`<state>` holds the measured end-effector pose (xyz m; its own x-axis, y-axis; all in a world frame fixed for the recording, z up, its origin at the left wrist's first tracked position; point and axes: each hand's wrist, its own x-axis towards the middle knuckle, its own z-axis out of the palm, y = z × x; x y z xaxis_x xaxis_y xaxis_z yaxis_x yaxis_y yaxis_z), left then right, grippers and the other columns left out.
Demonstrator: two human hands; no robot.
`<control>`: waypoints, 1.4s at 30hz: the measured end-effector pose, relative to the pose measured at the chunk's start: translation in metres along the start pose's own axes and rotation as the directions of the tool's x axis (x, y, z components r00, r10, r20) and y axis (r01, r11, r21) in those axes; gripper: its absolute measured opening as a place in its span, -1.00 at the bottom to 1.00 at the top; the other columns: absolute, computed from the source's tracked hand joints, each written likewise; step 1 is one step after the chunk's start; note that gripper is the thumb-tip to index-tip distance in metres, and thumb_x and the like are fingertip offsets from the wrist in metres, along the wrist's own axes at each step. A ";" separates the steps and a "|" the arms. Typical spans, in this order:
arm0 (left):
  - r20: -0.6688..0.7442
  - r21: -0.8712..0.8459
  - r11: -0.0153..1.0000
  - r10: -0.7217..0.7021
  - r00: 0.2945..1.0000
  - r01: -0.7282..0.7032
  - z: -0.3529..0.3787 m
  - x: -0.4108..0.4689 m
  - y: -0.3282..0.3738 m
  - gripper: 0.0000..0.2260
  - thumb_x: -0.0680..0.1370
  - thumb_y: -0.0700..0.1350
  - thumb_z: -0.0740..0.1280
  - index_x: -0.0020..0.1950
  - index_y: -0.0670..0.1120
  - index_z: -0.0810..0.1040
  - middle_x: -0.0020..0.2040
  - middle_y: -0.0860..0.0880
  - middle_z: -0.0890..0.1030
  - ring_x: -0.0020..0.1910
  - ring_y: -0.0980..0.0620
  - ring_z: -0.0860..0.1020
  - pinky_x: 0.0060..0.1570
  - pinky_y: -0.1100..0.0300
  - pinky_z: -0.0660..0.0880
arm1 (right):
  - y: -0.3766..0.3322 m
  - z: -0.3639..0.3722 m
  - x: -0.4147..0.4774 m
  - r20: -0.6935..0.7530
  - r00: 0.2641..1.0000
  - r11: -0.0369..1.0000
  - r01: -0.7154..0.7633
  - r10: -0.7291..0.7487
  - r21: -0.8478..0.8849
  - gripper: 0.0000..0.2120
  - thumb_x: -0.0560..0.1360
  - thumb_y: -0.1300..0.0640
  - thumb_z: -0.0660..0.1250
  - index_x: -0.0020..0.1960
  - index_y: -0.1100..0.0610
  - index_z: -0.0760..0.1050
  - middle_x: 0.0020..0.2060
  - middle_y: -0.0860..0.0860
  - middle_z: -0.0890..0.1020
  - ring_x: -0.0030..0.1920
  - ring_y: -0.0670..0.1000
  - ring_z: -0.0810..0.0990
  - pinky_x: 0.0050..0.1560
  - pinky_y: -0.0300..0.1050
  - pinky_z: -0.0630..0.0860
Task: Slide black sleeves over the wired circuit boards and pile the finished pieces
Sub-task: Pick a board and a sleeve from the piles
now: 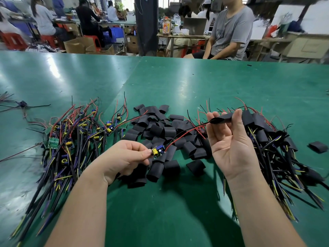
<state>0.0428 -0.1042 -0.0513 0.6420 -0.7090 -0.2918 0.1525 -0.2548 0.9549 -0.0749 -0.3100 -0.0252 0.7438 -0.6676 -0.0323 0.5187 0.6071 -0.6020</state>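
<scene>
I hold the small circuit board [157, 152] just above the middle of the green table [178, 82], pinched at its edge between my left hand's [122, 157] thumb and forefinger, with the other fingers curled under. Its red and black wires [185, 132] run up into a black sleeve [224, 117] — my right hand [231, 145] pinches that by thumb and fingertips, palm facing me. Loose sleeves [165, 132] lie heaped beneath; bare wired boards [74, 136] lie left, sleeved pieces [267, 136] right.

Green table [178, 82] in a workshop; beyond it, seated person in grey T-shirt [229, 31], laptop [195, 25], cardboard boxes [78, 44], red stools [12, 41].
</scene>
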 end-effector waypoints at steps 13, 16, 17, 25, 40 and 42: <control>-0.070 -0.123 0.969 0.209 0.975 -0.216 0.012 0.001 0.005 -0.83 0.41 -0.10 0.37 -0.31 -0.17 0.51 -0.60 0.06 0.40 -0.66 0.19 0.14 -0.61 0.43 0.08 | 0.046 0.003 -0.012 0.197 0.964 0.946 -0.110 0.176 -0.304 -0.68 0.26 0.26 0.38 0.01 0.19 0.48 -0.06 0.11 0.70 -0.07 0.07 0.68 -0.03 -0.06 0.61; -0.108 -0.167 0.951 0.244 0.964 -0.259 0.017 0.001 0.007 -0.82 0.42 -0.11 0.36 -0.32 -0.19 0.49 -0.61 0.05 0.39 -0.66 0.19 0.14 -0.60 0.43 0.07 | 0.044 0.002 -0.010 0.163 0.972 0.948 -0.119 0.172 -0.294 -0.71 0.26 0.26 0.38 -0.03 0.21 0.45 -0.11 0.14 0.71 -0.14 0.06 0.70 -0.21 -0.10 0.64; -0.124 -0.174 0.947 0.251 0.960 -0.270 0.018 0.001 0.008 -0.82 0.44 -0.13 0.35 -0.32 -0.20 0.49 -0.61 0.04 0.40 -0.65 0.19 0.15 -0.60 0.43 0.07 | 0.043 0.002 -0.009 0.157 0.972 0.949 -0.122 0.173 -0.292 -0.73 0.27 0.26 0.37 -0.05 0.21 0.45 -0.12 0.13 0.71 -0.14 0.05 0.71 -0.24 -0.12 0.63; -0.170 -0.171 0.945 0.250 0.953 -0.278 0.026 0.001 0.010 -0.80 0.56 -0.27 0.28 -0.27 -0.22 0.52 -0.57 0.04 0.47 -0.67 0.21 0.15 -0.61 0.46 0.08 | 0.044 0.002 -0.010 0.189 0.955 0.968 -0.202 0.229 -0.153 -0.60 0.27 0.22 0.39 0.06 0.24 0.38 -0.04 0.17 0.70 -0.10 0.07 0.70 -0.23 -0.17 0.62; -0.293 0.051 0.933 0.356 0.888 -0.357 0.032 0.004 0.007 -0.84 0.49 -0.29 0.40 -0.30 -0.20 0.59 -0.47 -0.05 0.57 -0.65 0.26 0.34 -0.60 0.48 0.22 | 0.047 0.001 -0.015 0.276 0.960 0.879 0.093 0.045 -0.469 -0.68 0.18 0.20 0.50 -0.12 0.19 0.50 -0.11 0.19 0.70 -0.10 0.11 0.69 -0.17 -0.13 0.60; -0.263 0.033 0.942 0.331 0.906 -0.334 0.032 0.003 0.008 -0.84 0.49 -0.27 0.40 -0.30 -0.19 0.58 -0.49 -0.02 0.56 -0.65 0.24 0.31 -0.62 0.45 0.20 | 0.047 0.001 -0.016 0.276 0.959 0.861 0.092 0.057 -0.500 -0.73 0.20 0.20 0.48 -0.14 0.17 0.50 -0.14 0.18 0.70 -0.13 0.10 0.69 -0.19 -0.12 0.61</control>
<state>0.0214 -0.1294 -0.0461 0.8297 -0.5543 0.0661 -0.0959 -0.0249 0.9951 -0.0620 -0.2706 -0.0517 0.8597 -0.4869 0.1546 0.3047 0.2458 -0.9202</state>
